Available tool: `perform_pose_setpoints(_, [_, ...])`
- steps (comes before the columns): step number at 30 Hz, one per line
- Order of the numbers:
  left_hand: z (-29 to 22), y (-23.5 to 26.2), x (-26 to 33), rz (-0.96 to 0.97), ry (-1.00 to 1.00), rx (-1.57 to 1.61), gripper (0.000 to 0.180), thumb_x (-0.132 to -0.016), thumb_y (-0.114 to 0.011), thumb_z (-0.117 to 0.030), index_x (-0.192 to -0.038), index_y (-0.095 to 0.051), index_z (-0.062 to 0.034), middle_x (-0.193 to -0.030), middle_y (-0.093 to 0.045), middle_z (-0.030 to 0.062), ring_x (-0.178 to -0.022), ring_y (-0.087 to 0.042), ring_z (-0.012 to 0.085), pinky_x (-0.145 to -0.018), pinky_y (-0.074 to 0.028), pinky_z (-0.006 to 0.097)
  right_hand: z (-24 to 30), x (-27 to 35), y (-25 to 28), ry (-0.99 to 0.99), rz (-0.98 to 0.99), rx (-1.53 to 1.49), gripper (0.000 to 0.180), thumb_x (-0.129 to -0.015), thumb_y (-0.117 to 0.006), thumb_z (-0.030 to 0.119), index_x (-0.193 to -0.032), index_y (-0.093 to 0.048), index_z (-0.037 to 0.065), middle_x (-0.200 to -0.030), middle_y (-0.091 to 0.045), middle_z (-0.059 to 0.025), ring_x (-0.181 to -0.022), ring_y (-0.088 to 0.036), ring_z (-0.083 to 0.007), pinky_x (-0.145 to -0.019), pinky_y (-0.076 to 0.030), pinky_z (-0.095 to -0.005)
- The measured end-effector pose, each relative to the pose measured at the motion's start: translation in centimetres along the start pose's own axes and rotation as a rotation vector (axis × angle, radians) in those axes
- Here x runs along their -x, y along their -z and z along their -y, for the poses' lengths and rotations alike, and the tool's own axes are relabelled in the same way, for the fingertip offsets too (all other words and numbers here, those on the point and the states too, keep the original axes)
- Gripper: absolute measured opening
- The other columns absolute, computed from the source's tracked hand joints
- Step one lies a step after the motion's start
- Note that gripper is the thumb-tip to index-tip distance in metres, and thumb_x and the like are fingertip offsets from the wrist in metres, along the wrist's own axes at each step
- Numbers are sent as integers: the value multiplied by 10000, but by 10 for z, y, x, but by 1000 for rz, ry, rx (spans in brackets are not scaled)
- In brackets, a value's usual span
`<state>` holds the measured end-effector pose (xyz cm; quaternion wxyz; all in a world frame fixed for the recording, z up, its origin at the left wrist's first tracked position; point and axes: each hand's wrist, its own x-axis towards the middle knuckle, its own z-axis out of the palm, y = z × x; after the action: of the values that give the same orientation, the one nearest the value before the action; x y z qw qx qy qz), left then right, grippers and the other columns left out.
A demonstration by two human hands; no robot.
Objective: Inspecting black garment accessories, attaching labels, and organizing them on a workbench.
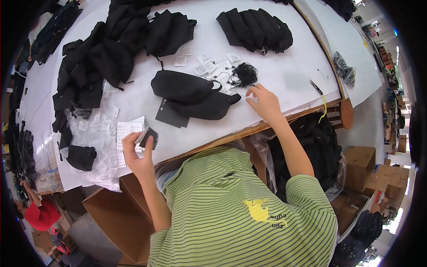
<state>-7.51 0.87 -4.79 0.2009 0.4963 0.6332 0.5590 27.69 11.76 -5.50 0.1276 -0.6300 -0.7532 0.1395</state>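
Observation:
My left hand (139,155) grips a small stack of black hang tags (150,137) between thumb and fingers, over the table's near edge. My right hand (265,105) is closed in a pinch on a thin string (247,96) beside the end of a black fabric pouch (200,105). Another black pouch (180,84) lies against it, on the far side. Flat black tags (171,115) stick out from under the pouches on the near left. Just beyond my right hand is a tangled bundle of black tag cords (244,74).
White printed labels (204,67) are scattered behind the pouches. Black pouches lie in a row (255,30) at the back and in a heap (106,53) on the left. Snips (316,87) rest at the right edge. Clear plastic (95,133) and paper sheets (126,129) lie left.

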Motion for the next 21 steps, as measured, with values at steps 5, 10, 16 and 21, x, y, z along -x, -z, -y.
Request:
perform_pose_setpoints(5, [-28, -27, 16, 128, 54, 69, 187, -751, -712, -13, -900, -599, 1, -921, -571, 71, -891, -544, 188, -836, -410, 274, -14, -14, -20, 110, 77, 143, 124, -790, -656, 133, -829, -560, 65, -855, -567, -81, -777, -601, -304, -669, -468, -407])
perform_pose_setpoints(10, [-36, -42, 26, 236, 106, 145, 163, -746, -702, 5, -875, -603, 8, -861, -583, 67, -803, -565, 171, -761, -438, 264, 6, -7, 4, 157, -23, -21, 125, -802, -644, 73, -842, -533, 30, -829, -573, -109, -733, -601, -290, -645, -474, -382])
perform_pose_setpoints(16, [-52, -59, 23, 301, -4, 174, 183, -736, -698, 25, -903, -626, 2, -818, -581, 68, -750, -572, 168, -711, -454, 264, 80, 42, -1, 49, -20, -913, 70, -835, -610, 43, -833, -546, 14, -670, -553, 5, -572, -483, -49, -542, -402, -210])
perform_pose_setpoints(21, [-69, -62, 29, 252, -129, 32, 265, -699, -703, 59, -944, -655, -29, -803, -572, 55, -709, -570, 148, -637, -455, 262, 126, 59, -4, -14, 14, -1040, 105, -789, -681, 73, -813, -587, 35, -554, -403, 56, -503, -327, -19, -469, -270, -199])
